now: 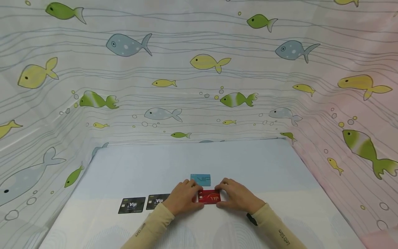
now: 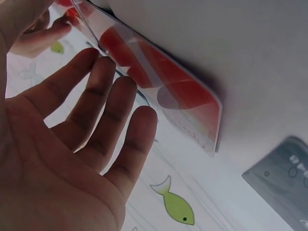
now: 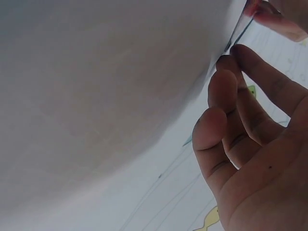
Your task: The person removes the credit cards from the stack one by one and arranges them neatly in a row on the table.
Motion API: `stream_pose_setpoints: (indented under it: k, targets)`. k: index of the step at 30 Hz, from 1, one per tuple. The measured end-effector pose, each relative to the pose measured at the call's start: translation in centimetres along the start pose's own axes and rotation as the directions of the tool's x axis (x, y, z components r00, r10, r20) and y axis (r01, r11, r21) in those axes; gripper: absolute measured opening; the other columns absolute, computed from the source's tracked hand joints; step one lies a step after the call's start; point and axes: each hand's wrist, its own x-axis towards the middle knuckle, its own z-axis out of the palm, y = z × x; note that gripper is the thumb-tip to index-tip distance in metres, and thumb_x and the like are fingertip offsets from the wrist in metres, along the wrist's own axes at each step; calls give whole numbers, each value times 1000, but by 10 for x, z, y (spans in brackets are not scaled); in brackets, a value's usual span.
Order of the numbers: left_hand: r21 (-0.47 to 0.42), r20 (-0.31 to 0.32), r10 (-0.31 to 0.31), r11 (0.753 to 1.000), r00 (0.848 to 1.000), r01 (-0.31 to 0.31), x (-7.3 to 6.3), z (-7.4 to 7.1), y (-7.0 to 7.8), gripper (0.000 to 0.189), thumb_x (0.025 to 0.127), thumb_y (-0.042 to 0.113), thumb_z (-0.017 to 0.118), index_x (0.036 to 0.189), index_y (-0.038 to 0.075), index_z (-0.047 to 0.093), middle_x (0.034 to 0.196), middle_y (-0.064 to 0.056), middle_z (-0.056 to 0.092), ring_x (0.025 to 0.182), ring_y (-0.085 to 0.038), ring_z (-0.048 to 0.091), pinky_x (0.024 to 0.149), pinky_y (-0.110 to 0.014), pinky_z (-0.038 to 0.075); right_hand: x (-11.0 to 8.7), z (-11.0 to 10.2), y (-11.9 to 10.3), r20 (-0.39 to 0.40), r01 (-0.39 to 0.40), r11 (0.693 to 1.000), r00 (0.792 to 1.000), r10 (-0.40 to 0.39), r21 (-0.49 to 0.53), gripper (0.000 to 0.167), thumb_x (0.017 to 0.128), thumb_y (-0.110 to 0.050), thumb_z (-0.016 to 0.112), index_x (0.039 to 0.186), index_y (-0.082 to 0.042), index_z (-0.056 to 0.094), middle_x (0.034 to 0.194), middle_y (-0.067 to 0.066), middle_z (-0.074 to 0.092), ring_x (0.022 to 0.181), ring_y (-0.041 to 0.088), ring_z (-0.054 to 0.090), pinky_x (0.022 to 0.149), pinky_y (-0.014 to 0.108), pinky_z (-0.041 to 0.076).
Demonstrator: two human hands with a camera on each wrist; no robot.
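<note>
Both hands are at a red VIP card [image 1: 209, 197] on the table. My left hand [image 1: 184, 197] holds its left end, thumb at the lower corner and index finger at the upper one. Opposite, my right hand [image 1: 237, 196] grips the right end the same way. Just above the red card lies a blue VIP card [image 1: 200, 180], its lower left corner near the left fingers. In the left wrist view, a glossy red and white card [image 2: 178, 82] shows beside the left fingers; the hand covers that spot in the head view.
To the left lie two black Vip cards, the outer one [image 1: 132, 205] in full view and the inner one [image 1: 154, 202] partly behind the left hand. A pale cloth covers the table [image 1: 149, 162]. Fish-print curtain walls [image 1: 199, 103] stand at the back and both sides.
</note>
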Motion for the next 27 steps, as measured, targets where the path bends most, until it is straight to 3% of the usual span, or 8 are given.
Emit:
stream_pose_setpoints:
  k: [27]
  targets:
    - [2,11,-6,1000,1000,6,0,0,1,52,82,50,80,121,16,71,104,1,61,89,-15,53,74,-30,46,0,1,0,-4,10,1000,1000,-10,-1,50,84,-44,82,125,-19,67,113,-4,59,100,11,57,90,35,53]
